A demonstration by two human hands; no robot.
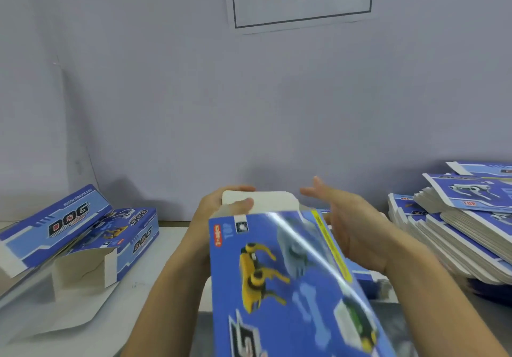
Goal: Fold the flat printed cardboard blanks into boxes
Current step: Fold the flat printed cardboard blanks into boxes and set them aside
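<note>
Box (pixel 291 273) of thin glossy card, mid-frame above the surface (pixel 171 246), looks light, springy, slick, creases easily; best held at folded edges, not the printed face. Left hand (pixel 221 212) pinches its white end flap (pixel 263 201) at 12 o'clock. Right hand (pixel 352 223) spread, fingers straight, beside the box's 3 o'clock edge; contact unclear. Flat blanks (pixel 465 218) stacked at 3 o'clock.

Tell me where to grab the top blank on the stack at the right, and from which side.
Probably pinch the top blank by its near-left edge, coming from the left: it lies flat and skewed on the stack of blanks, so that corner overhangs toward the open right hand.
</note>
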